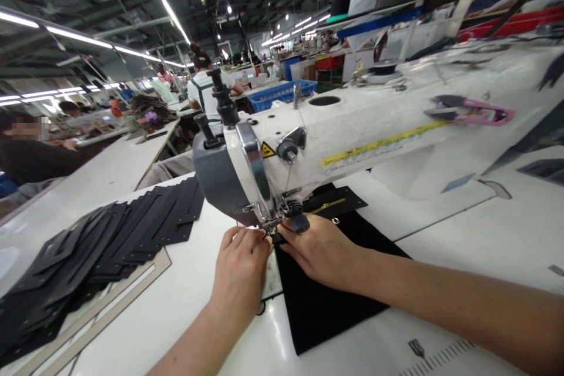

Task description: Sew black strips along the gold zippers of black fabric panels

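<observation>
While both hands press at the needle of the sewing machine (308,141), the work looks barely begun: the left hand (240,267) curls its fingertips on the edge of the black fabric panel (326,311), the right hand (321,249) lies flat on it, and a stack of black cut pieces (101,241) waits at the left.
</observation>
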The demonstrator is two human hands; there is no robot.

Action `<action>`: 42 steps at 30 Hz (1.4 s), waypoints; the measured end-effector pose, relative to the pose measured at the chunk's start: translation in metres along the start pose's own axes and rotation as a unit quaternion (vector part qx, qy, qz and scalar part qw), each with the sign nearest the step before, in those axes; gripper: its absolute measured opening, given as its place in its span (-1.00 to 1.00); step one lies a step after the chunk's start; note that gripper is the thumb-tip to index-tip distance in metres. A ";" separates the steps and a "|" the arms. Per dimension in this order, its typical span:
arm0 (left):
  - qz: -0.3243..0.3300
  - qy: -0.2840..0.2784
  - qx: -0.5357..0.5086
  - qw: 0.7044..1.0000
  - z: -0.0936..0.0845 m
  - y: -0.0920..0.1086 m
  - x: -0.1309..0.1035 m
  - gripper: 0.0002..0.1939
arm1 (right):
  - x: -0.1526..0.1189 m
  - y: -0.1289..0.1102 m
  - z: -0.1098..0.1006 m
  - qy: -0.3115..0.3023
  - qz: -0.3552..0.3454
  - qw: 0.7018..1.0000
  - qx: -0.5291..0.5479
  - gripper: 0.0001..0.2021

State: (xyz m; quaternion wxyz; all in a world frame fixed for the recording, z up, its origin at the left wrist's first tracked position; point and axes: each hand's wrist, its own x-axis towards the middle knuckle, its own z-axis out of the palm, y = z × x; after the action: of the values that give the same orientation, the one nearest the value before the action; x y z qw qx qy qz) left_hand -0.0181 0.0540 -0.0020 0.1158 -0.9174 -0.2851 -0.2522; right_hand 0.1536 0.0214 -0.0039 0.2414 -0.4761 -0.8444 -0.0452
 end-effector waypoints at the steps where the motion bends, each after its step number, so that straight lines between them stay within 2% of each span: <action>1: -0.002 0.002 -0.002 1.000 0.000 0.000 0.000 -0.87 | 0.000 0.000 0.000 0.002 -0.001 1.000 0.000 -0.84; 8: -0.011 0.012 0.019 1.000 0.002 0.001 0.001 -0.86 | 0.003 -0.001 0.000 0.003 0.001 1.000 -0.003 -0.84; 18: -0.025 0.044 0.045 0.998 0.008 0.001 -0.001 -0.88 | 0.003 0.002 0.010 0.045 0.022 0.998 0.047 -0.83; 21: -0.039 0.036 0.038 0.998 0.005 -0.001 0.001 -0.90 | 0.000 0.010 0.007 0.034 0.037 0.999 0.011 -0.81; 24: -0.050 0.004 -0.011 0.999 -0.011 -0.001 0.001 -0.88 | -0.020 0.012 -0.007 0.015 0.096 0.992 -0.076 -0.62; 26: -0.042 -0.025 -0.060 0.997 -0.027 0.002 -0.004 -0.85 | -0.045 0.003 -0.018 0.006 0.107 0.986 -0.130 -0.51; 29: -0.019 -0.042 -0.111 0.993 -0.049 0.011 -0.019 -0.83 | -0.084 -0.022 -0.032 -0.014 0.023 0.987 -0.159 -0.49; 32: -0.013 -0.041 -0.114 0.993 -0.058 0.020 -0.036 -0.82 | -0.105 -0.044 -0.037 -0.007 -0.018 0.987 -0.157 -0.57; 35: -0.026 -0.036 -0.101 0.994 -0.056 0.027 -0.045 -0.77 | -0.101 -0.052 -0.044 0.027 -0.008 0.998 -0.059 -0.65; 37: -0.044 -0.035 -0.116 0.992 -0.055 0.033 -0.046 -0.73 | -0.087 -0.050 -0.056 -0.006 0.057 0.995 0.083 -0.72; 40: -0.085 -0.039 -0.206 0.974 -0.058 0.044 -0.037 -0.73 | -0.060 -0.041 -0.081 -0.077 0.204 0.944 0.249 -0.65; 42: -0.110 -0.011 -0.251 0.962 -0.063 0.049 -0.027 -0.77 | -0.045 -0.036 -0.095 -0.087 0.227 0.927 0.284 -0.63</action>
State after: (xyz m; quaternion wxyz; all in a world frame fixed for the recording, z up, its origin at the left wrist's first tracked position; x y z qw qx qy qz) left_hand -0.0337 -0.0207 0.0342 -0.1498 -0.8828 -0.3125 -0.3171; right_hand 0.1783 -0.0625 0.0649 0.2962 -0.5683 -0.7090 0.2943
